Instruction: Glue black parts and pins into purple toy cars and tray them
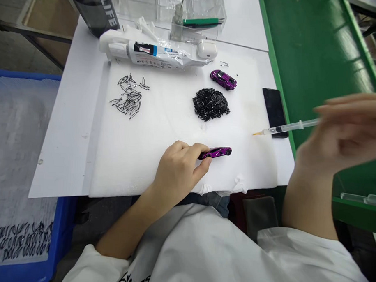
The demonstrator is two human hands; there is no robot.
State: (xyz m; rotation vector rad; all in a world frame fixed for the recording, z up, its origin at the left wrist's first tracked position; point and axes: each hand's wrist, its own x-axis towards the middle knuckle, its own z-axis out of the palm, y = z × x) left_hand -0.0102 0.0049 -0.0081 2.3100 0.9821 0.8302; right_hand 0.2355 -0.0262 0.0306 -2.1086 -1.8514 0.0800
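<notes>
One handheld car (219, 152), long axis sideways

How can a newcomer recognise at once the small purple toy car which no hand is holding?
On the white rectangular sheet in front of the person, find the heap of tiny shiny black pieces, right of centre. The small purple toy car stands just beyond it, slightly to the right. The other purple toy car is held in the left hand; this one touches no hand.
</notes>
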